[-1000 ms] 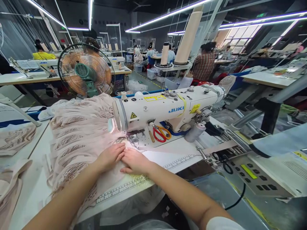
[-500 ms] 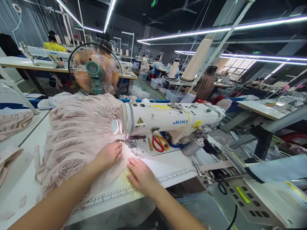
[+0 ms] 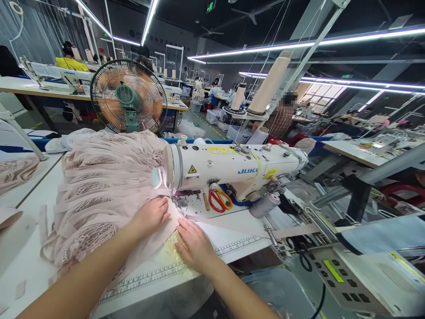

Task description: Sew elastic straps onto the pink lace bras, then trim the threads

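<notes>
A white sewing machine [image 3: 229, 161] stands in front of me, its lit needle area just beyond my fingertips. My left hand [image 3: 151, 218] lies flat on the pale pink fabric [image 3: 162, 228], left of the presser foot [image 3: 175, 197]. On the fabric's right edge rests my right hand [image 3: 195, 243], fingers stretched out and the thumb spread to the side. Both hands press from above rather than grip. A large heap of pink lace garment pieces [image 3: 96, 190] spreads to the left, joined or overlapping with the fabric by the needle; which one, I cannot tell.
Red-handled scissors [image 3: 216, 201] and a small wooden-handled tool [image 3: 206, 202] lie by the machine's bed. A grey thread spool [image 3: 267, 204] stands right of them. A fan [image 3: 129, 95] stands behind the heap. A control box [image 3: 345, 274] sits at lower right. Other people work farther back.
The whole view has shifted slightly, with the surroundings sliding left. My hands stay in nearly the same place by the needle, and the fabric shows hardly any movement.
</notes>
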Demonstrator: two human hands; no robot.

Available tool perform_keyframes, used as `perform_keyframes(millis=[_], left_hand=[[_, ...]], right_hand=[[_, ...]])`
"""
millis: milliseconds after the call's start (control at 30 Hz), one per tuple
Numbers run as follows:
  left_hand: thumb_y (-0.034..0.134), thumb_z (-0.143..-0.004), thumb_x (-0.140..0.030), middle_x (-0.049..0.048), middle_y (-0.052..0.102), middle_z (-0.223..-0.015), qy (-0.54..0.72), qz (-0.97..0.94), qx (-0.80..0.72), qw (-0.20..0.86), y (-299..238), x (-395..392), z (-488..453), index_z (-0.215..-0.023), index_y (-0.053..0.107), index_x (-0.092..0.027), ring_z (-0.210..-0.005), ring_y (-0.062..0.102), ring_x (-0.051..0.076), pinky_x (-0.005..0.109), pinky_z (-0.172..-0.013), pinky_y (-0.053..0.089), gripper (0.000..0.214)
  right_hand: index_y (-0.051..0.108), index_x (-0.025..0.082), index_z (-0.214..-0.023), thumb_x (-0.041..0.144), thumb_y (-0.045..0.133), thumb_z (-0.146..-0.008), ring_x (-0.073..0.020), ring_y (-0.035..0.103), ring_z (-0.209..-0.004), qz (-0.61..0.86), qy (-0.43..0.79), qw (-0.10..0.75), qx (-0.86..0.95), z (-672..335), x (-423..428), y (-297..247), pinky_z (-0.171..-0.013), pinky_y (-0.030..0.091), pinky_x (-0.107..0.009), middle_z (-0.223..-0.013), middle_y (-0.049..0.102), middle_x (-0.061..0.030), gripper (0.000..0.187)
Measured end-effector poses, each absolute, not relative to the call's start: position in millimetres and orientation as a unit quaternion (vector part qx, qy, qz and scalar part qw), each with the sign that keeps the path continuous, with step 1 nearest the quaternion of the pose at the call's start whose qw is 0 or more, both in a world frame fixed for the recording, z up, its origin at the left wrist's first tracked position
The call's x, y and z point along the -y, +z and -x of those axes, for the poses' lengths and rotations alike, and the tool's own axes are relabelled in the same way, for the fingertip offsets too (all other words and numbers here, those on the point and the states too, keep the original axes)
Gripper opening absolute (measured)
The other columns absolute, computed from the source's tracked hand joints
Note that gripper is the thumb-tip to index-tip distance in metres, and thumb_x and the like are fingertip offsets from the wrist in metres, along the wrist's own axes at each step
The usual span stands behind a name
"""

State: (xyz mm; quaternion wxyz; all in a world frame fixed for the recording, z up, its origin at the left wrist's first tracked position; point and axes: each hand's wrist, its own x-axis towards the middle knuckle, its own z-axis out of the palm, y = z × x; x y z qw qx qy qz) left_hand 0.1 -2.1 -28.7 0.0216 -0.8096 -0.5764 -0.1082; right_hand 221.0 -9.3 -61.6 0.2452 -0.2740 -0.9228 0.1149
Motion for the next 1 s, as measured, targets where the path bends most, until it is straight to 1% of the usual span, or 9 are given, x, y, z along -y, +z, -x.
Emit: perform_keyframes(millis=[233,400,500,600,700,800,867,900,1000], left_hand=[[0.043,-0.093,-0.029,0.0158,0.063,-0.121,-0.110,0.810,0.576,0.025,-28.0,3.5,0.8,-0.111,0.062,-0.012,-0.108,0.058,0.029,0.043,-0.090,0.049,0.031],[0.043,-0.093,-0.032,0.0140,0.064,-0.119,-0.111,0.801,0.588,0.027,-30.1,-1.8,4.0,-0.112,0.063,-0.013,-0.106,0.059,0.027,0.041,-0.089,0.049,0.033],[0.043,-0.093,-0.034,0.0128,0.065,-0.117,-0.113,0.799,0.589,0.031,-30.3,-9.7,8.4,-0.110,0.064,-0.015,-0.105,0.060,0.027,0.039,-0.088,0.050,0.033],[0.044,-0.092,-0.034,0.0125,0.065,-0.117,-0.114,0.806,0.579,0.036,-27.0,-16.3,12.2,-0.107,0.065,-0.015,-0.106,0.059,0.026,0.039,-0.089,0.049,0.033],[0.043,-0.092,-0.030,0.0133,0.065,-0.115,-0.117,0.822,0.555,0.041,-21.2,-14.4,9.4,-0.099,0.067,-0.014,-0.108,0.058,0.028,0.040,-0.090,0.049,0.030],[0.046,-0.089,-0.025,0.0096,0.068,-0.104,-0.119,0.851,0.510,0.038,-19.1,-1.8,-1.8,-0.088,0.068,-0.018,-0.100,0.060,0.023,0.035,-0.086,0.050,0.023],[0.051,-0.086,-0.023,0.0077,0.068,-0.100,-0.116,0.871,0.477,0.036,-22.6,9.1,-10.4,-0.089,0.067,-0.018,-0.095,0.061,0.021,0.033,-0.083,0.051,0.017],[0.052,-0.086,-0.021,0.0077,0.068,-0.101,-0.116,0.877,0.464,0.038,-25.7,14.0,-13.8,-0.092,0.067,-0.018,-0.095,0.061,0.021,0.034,-0.083,0.051,0.017],[0.046,-0.091,-0.017,0.0092,0.067,-0.110,-0.118,0.887,0.443,0.058,-37.4,21.3,-16.9,-0.098,0.067,-0.017,-0.099,0.061,0.023,0.039,-0.086,0.049,0.022]], right_hand=[[0.056,0.014,-0.121,0.023,0.050,-0.086,-0.0287,0.049,-0.124,0.268,0.129,0.254,0.920,-222.9,8.8,-59.4,-0.104,0.042,-0.048,-0.132,0.055,-0.0146,0.037],[0.053,0.011,-0.127,0.025,0.053,-0.085,-0.0289,0.044,-0.129,0.289,0.140,0.210,0.923,-221.0,9.8,-58.6,-0.108,0.039,-0.047,-0.138,0.050,-0.0144,0.044],[0.051,0.009,-0.130,0.027,0.056,-0.085,-0.0301,0.040,-0.132,0.304,0.134,0.180,0.926,-218.7,11.1,-56.8,-0.108,0.039,-0.048,-0.142,0.045,-0.0155,0.049],[0.050,0.008,-0.131,0.029,0.055,-0.087,-0.0305,0.039,-0.133,0.307,0.127,0.158,0.930,-217.4,11.8,-53.8,-0.108,0.038,-0.048,-0.144,0.043,-0.0162,0.049],[0.050,0.009,-0.131,0.030,0.055,-0.087,-0.0302,0.040,-0.133,0.311,0.129,0.155,0.929,-217.5,11.7,-51.3,-0.108,0.038,-0.047,-0.144,0.043,-0.0154,0.049],[0.052,0.009,-0.130,0.031,0.056,-0.087,-0.0298,0.041,-0.132,0.312,0.137,0.161,0.926,-218.2,11.2,-50.1,-0.109,0.037,-0.046,-0.143,0.045,-0.0156,0.048],[0.052,0.009,-0.130,0.030,0.056,-0.086,-0.0291,0.040,-0.132,0.309,0.144,0.166,0.925,-218.7,10.9,-50.1,-0.110,0.037,-0.046,-0.142,0.045,-0.0155,0.049],[0.051,0.009,-0.130,0.030,0.056,-0.086,-0.0287,0.040,-0.132,0.308,0.147,0.169,0.925,-219.0,10.7,-50.3,-0.110,0.036,-0.045,-0.142,0.045,-0.0151,0.049],[0.048,0.009,-0.133,0.029,0.055,-0.086,-0.0279,0.039,-0.133,0.304,0.148,0.179,0.924,-219.8,10.1,-51.7,-0.110,0.036,-0.044,-0.143,0.045,-0.0143,0.052]])
